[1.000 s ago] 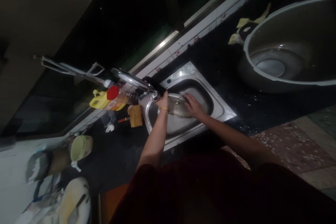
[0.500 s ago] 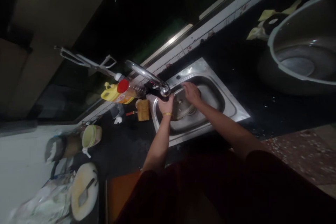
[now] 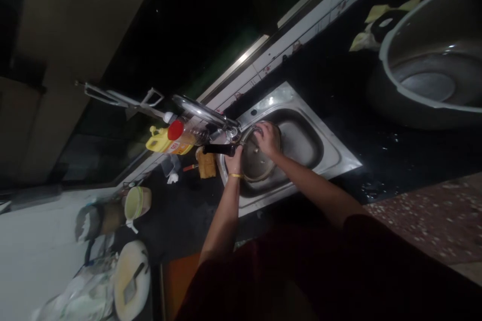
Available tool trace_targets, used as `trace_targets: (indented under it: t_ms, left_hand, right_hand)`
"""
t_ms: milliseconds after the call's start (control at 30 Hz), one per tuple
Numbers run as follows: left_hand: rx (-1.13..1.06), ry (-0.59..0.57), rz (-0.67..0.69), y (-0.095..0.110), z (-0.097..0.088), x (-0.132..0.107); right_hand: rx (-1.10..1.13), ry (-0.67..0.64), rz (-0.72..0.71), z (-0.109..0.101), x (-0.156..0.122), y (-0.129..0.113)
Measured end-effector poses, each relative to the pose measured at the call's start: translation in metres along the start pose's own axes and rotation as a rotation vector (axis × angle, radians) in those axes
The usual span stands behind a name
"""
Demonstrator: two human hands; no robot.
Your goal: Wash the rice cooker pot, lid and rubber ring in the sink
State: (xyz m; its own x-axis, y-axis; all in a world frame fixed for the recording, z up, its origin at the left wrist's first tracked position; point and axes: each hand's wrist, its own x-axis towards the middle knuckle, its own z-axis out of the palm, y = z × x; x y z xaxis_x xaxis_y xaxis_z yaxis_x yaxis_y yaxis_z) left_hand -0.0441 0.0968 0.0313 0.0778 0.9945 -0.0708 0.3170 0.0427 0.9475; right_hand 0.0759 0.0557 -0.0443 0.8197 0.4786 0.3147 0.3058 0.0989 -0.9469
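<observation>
A round steel lid (image 3: 255,163) with a black handle (image 3: 218,149) is held tilted inside the steel sink (image 3: 301,148), under the chrome tap (image 3: 205,111). My left hand (image 3: 235,160), a gold bangle at its wrist, is closed around the lid's edge by the black handle. My right hand (image 3: 266,139) is curled over the lid's upper rim, fingers pressed on the metal near the tap's spout. Whether it holds a scrubber is hidden.
A yellow oil bottle (image 3: 165,141) with a red cap and a brown sponge (image 3: 206,164) lie left of the sink. A large steel basin (image 3: 433,60) stands at far right. A green-rimmed cup (image 3: 136,202) and a white plate with a spatula (image 3: 131,278) sit lower left on the dark counter.
The lid has been turned so that its black handle now points left. My right hand has slid from the lid's middle to its upper rim, and the camera has shifted slightly.
</observation>
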Motion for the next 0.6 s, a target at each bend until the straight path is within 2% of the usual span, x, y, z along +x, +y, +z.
trace_targets:
  t_ms: [200, 267, 367, 467, 533, 600]
  left_hand:
    - [-0.075, 0.003, 0.081, -0.002, 0.002, -0.011]
    - [-0.068, 0.033, 0.074, -0.004, 0.004, -0.016]
    - [-0.051, 0.061, 0.036, -0.009, 0.003, -0.023]
    - [-0.019, 0.032, 0.031, -0.013, -0.005, -0.030]
    - [-0.014, -0.019, 0.047, -0.013, -0.009, -0.033]
    - [-0.017, -0.063, 0.070, -0.012, -0.011, -0.035]
  right_hand:
    - [0.184, -0.032, 0.107, 0.017, 0.002, -0.005]
    - [0.268, 0.018, 0.231, 0.023, 0.004, -0.008]
    - [0.443, 0.064, 0.506, 0.026, 0.007, -0.015]
    - [0.677, -0.093, 0.751, 0.020, 0.011, -0.021]
    - [0.784, -0.209, 0.831, 0.011, 0.014, -0.025]
    - [0.857, -0.244, 0.890, 0.003, 0.017, -0.027]
